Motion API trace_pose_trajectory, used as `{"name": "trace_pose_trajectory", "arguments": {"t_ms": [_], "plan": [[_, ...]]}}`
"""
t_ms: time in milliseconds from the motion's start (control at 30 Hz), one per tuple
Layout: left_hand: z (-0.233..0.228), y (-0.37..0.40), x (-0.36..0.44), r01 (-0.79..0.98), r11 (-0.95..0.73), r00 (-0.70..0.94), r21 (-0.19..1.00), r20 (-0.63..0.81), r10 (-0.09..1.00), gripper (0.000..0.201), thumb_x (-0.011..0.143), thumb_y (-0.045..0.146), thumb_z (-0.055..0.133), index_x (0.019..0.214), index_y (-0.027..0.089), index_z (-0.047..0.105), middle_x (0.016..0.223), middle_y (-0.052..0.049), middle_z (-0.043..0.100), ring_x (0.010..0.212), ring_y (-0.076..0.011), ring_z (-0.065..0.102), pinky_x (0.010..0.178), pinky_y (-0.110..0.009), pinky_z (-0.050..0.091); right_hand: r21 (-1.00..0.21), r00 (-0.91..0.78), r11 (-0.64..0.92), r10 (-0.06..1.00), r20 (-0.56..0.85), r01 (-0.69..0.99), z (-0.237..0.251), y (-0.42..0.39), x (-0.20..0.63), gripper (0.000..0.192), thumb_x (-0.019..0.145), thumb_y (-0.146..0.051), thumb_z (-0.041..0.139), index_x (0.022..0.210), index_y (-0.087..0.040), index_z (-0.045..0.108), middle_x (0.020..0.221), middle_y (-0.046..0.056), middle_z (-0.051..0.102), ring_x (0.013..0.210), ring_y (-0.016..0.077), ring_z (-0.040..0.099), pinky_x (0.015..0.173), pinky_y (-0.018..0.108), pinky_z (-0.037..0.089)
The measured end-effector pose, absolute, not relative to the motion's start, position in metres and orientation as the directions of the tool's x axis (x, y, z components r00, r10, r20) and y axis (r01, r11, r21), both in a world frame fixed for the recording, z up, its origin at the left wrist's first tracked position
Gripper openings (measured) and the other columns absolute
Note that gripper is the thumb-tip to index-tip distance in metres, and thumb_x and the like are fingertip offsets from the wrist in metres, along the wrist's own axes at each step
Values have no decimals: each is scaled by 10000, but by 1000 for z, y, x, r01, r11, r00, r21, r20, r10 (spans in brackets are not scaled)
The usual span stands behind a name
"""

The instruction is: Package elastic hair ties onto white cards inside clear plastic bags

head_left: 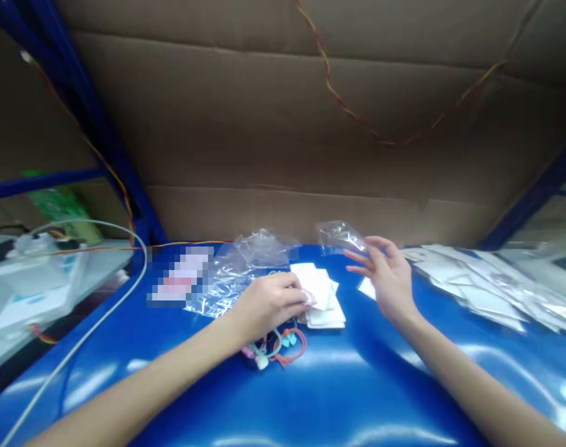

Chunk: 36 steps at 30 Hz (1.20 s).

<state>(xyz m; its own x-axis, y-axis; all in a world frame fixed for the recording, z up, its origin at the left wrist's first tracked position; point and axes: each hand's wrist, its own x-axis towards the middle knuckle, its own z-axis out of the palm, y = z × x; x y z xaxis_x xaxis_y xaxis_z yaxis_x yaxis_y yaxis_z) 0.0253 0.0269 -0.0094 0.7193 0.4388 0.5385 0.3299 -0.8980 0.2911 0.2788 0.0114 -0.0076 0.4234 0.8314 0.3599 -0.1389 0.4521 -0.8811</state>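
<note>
Blue table (311, 397): left hand (269, 304) pinches white cards (323, 295); right hand (388, 276) grips clear bag (339, 237).

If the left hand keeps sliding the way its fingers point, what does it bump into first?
Most likely the stack of white cards. The left hand points right along the blue table, fingertips already at the stack's edge; whether they touch is unclear.

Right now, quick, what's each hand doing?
Left hand: closed, fingers on the white card stack.
Right hand: open, fingertips holding a small clear bag.
</note>
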Motion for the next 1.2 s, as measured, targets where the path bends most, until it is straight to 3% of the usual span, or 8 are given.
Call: {"name": "trace_pose_trajectory", "arguments": {"t_ms": [233, 300, 367, 567, 733, 933, 1100, 1200], "plan": [[0, 26, 18, 308, -677, 526, 669, 473, 707, 95, 822, 261, 822, 802, 169, 812, 772, -41, 747, 664, -155, 703, 578, -236, 531, -892, 402, 441, 838, 370, -99, -14, 16, 282, 293, 877, -421, 748, 1054, -218, 631, 961, 36, 764, 909, 275, 801, 611, 323, 673], [2, 29, 5, 372, -724, 494, 581, 537, 684, 97, 876, 248, 762, 842, 170, 809, 807, -51, 749, 699, -159, 702, 617, -248, 534, -889, 396, 455, 827, 399, -56, -15, 16, 281, 297, 897, -437, 728, 1070, -216, 635, 983, 48, 765, 917, 270, 798, 623, 325, 672], [6, 31, -10, 468, -836, 581, 288, 612, 536, 148, 944, 201, 660, 915, 172, 801, 871, -64, 733, 758, -165, 693, 683, -267, 532, -879, 388, 476, 814, 433, -18, -14, 15, 278, 308, 912, -454, 711, 1094, -215, 644, 1004, 56, 759, 961, 273, 789, 651, 326, 670], [11, 26, -24, 550, -835, 723, 14, 493, 485, 230, 1001, 169, 534, 940, 186, 755, 902, -54, 686, 726, -170, 649, 642, -268, 472, -825, 214, 546, 796, 566, 147, 2, 32, 250, 351, 973, -464, 616, 1230, -228, 653, 1118, 87, 757, 1090, 280, 737, 762, 373, 658], [1, 22, -10, 498, -864, 798, 72, 353, 489, 196, 951, 311, 666, 1107, 207, 724, 913, -43, 690, 825, -208, 675, 719, -289, 505, -690, -117, 622, 768, 630, 371, 18, 67, 206, 375, 1020, -375, 518, 1316, -202, 667, 1355, 109, 684, 1261, 268, 638, 1075, 447, 518], [5, 24, -13, 528, -845, 790, 81, 318, 524, 292, 886, 97, 565, 1110, 209, 716, 1032, -84, 660, 965, -245, 645, 818, -333, 496, -613, -500, 638, 762, 412, 466, 29, 80, 182, 500, 906, -427, 696, 1364, -229, 664, 1475, 105, 612, 1409, 310, 522, 1184, 493, 398], [18, 19, -17, 504, -838, 811, 209, 220, 542, 343, 752, 65, 592, 1057, 203, 669, 1023, -61, 628, 919, -224, 598, 790, -320, 466, -536, -425, 522, 852, 304, 663, 41, 68, 240, 436, 1041, -489, 448, 1353, -268, 658, 1415, 37, 666, 1320, 237, 601, 1137, 409, 453], [26, 16, -17, 486, -842, 834, 235, 165, 527, 239, 709, 85, 599, 911, 203, 649, 945, -32, 632, 875, -214, 575, 787, -329, 430, -457, -289, 372, 926, 241, 808, 40, 57, 299, 419, 1011, -481, 474, 1197, -220, 743, 1271, 82, 742, 1196, 286, 676, 1070, 438, 498]]}}
